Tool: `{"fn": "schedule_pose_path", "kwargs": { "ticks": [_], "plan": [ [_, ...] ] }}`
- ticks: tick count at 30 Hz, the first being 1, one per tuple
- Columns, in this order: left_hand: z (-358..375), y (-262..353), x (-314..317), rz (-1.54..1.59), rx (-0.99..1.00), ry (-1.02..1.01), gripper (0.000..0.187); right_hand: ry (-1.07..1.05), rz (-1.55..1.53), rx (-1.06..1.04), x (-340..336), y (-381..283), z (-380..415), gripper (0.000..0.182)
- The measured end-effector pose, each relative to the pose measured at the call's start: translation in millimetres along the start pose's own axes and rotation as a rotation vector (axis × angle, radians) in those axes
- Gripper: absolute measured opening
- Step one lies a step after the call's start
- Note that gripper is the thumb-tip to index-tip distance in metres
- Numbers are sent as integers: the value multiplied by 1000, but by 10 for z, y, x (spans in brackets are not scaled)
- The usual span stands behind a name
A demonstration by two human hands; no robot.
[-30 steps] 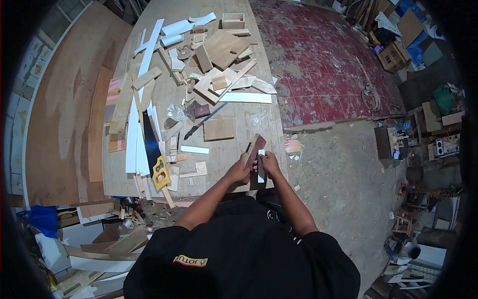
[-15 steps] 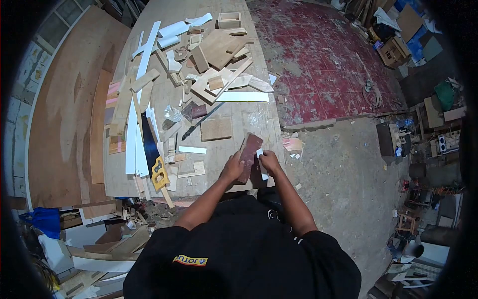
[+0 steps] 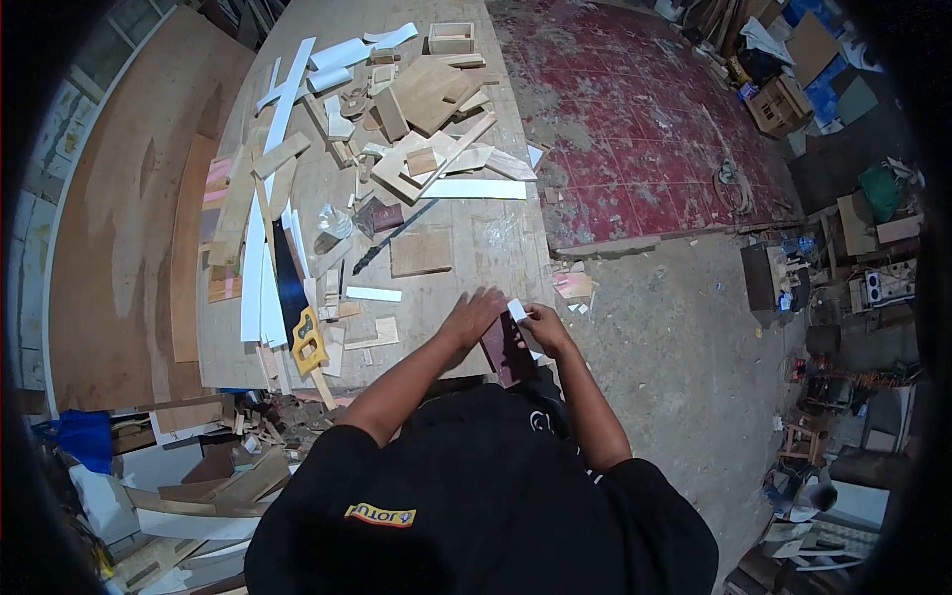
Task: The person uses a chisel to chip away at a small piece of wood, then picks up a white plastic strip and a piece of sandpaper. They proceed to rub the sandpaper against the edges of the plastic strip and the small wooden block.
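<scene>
At the table's near right edge lies a dark red sanding block (image 3: 508, 359), tilted toward my body. My left hand (image 3: 474, 317) rests over its far end, fingers extended and slightly blurred. My right hand (image 3: 543, 329) is closed on a white strip (image 3: 517, 310) beside the block; part of the strip is hidden by the fingers. Left of my hands are a short white strip (image 3: 374, 295) and a square wooden board (image 3: 421, 253). A handsaw with a yellow handle (image 3: 307, 339) lies farther left.
The wooden table (image 3: 436, 342) carries a pile of wood pieces (image 3: 426, 94), long white strips (image 3: 260, 288), a small open box (image 3: 452, 38) and a clear plastic bag (image 3: 334, 222). A large plywood panel (image 3: 129, 218) leans at the left.
The red block has shifted toward my body. My left hand has moved from its side to its far end, with fingers now extended. The view has shifted slightly.
</scene>
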State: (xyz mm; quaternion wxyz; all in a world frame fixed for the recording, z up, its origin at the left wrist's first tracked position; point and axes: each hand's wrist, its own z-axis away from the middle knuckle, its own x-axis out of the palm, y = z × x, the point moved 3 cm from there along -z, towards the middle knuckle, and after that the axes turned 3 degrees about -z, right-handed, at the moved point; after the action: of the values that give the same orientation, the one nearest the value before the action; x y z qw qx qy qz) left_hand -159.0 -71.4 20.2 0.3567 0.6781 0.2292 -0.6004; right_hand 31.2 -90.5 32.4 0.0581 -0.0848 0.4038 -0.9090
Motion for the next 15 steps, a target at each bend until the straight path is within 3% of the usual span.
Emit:
{"fn": "schedule_pose_path", "kwargs": {
  "ticks": [2,4,5,6,7,8,10,11,12,14,15],
  "plan": [
    [-92,-7,140,-109,106,88,63,34,-70,-15,-7,-26,80,34],
    [-155,3,151,-100,195,128,64,111,398,-213,-19,-111,174,33],
    [-195,-24,165,-95,200,129,64,89,489,-67,-79,-91,217,30],
    [-250,-44,27,-35,153,-75,68,94,489,-61,-110,-24,217,30],
    [-249,-46,-94,24,105,-279,73,148,715,-157,-142,53,193,29],
    [-233,-18,-254,27,107,-280,73,203,941,-256,-162,86,183,29],
    [-152,-112,-410,55,-236,-391,82,173,970,-201,-84,-40,301,28],
    [-8,-113,-447,57,-363,-171,82,142,998,-151,-17,-123,364,28],
    [63,-73,-416,55,-362,-169,82,143,996,-154,7,-126,350,28],
    [232,-78,-346,136,-644,-238,80,170,1006,-187,29,-54,262,27],
    [317,-11,-390,121,-603,-228,79,212,952,-235,10,18,187,28]
  ]
}}
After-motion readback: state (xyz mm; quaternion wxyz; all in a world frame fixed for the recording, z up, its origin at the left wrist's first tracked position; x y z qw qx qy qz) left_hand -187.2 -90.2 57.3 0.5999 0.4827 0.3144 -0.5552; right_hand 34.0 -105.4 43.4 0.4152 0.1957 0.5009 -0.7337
